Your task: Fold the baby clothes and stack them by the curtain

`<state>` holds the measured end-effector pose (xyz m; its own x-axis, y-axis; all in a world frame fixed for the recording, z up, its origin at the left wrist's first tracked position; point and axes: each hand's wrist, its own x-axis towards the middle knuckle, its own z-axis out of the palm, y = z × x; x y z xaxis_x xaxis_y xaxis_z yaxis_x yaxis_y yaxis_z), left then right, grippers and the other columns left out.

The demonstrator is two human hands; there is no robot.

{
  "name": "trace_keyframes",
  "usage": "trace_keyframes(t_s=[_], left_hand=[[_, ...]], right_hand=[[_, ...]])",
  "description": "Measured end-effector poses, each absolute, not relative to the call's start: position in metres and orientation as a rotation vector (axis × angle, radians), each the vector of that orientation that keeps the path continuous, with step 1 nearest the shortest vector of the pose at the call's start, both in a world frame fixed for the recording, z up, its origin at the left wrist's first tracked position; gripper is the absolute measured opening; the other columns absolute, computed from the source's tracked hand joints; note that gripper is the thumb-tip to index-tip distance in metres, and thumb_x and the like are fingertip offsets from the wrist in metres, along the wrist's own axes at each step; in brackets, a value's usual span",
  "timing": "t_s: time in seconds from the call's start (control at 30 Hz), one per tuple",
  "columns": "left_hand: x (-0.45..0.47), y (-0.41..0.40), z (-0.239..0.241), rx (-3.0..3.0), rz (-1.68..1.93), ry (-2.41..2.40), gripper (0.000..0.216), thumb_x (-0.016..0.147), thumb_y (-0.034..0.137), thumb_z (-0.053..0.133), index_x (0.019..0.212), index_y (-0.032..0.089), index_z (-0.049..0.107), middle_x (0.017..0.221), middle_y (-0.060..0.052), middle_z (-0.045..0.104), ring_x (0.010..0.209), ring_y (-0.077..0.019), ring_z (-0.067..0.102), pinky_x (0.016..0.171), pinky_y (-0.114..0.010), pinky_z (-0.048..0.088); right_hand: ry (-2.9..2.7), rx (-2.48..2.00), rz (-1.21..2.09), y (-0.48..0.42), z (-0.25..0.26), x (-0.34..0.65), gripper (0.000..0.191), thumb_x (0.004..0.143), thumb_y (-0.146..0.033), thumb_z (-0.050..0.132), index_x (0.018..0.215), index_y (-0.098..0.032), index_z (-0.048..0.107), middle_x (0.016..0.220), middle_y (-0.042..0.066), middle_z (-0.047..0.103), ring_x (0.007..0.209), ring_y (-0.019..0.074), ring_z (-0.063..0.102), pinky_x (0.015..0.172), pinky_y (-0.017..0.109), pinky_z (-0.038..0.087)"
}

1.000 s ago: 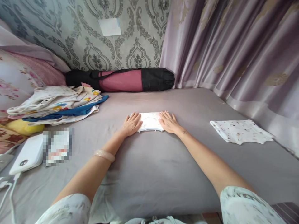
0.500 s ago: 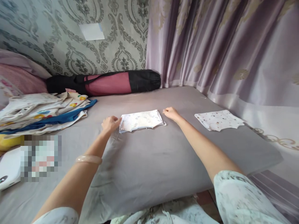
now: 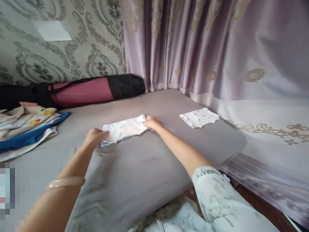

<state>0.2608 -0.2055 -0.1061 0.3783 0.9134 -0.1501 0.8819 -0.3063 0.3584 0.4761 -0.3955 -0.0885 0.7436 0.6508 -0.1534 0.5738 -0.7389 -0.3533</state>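
Through the head camera I see a wide grey sheet [image 3: 145,174] over a flat, soft-looking surface, wrinkled near the left forearm. Behind it, wallpaper [image 3: 103,35] in grey scrollwork, with a white paper [image 3: 54,31] on it. Far side and right: a lilac curtain [image 3: 173,48], its pale patterned lower part hanging beside the sheet's right edge. Dark reddish floor [image 3: 263,199] at lower right.

Along the wall, a long black and pink bag [image 3: 84,91], lying flat. In front of it at left, a loose pile of clothes [image 3: 26,129], a blue layer among pale ones, cut by the frame. Lower left corner: a pixelated patch; I cannot tell what it covers.

Mid-sheet, a folded white garment [image 3: 125,129], lying between the hands. Left hand [image 3: 93,137] pinches its left end, thumb on top; right hand [image 3: 152,123] pinches the right end. I cannot tell whether either end is lifted. Well apart to the right, near the curtain, a second folded garment [image 3: 200,117], white with dark specks; grey sheet lies between the two.
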Motion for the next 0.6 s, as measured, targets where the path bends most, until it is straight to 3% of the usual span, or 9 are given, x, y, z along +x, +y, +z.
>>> trace_keyframes(t_s=[0.37,0.6], left_hand=[[0.259,-0.197,-0.104,1.982,0.01,1.626,0.029,0.071,0.047,0.072,0.067,0.022,0.058,0.039,0.007,0.045,0.066,-0.0181,0.057,0.055,-0.024,0.037],[0.269,-0.222,-0.061,2.1,0.092,1.453,0.033,0.065,0.055,0.068,0.063,0.024,0.056,0.039,0.006,0.03,0.046,-0.0134,0.038,0.044,-0.023,0.023]], right_hand=[[-1.029,-2.623,0.324,-0.404,-0.082,0.469,0.028,0.079,-0.038,0.058,0.098,-0.021,0.069,0.117,0.011,0.068,0.113,0.0262,0.059,0.092,0.037,0.041],[-1.02,-2.588,0.347,-0.418,-0.073,0.49,0.024,0.079,-0.043,0.059,0.088,-0.024,0.07,0.101,0.005,0.072,0.101,0.0213,0.062,0.086,0.031,0.041]])
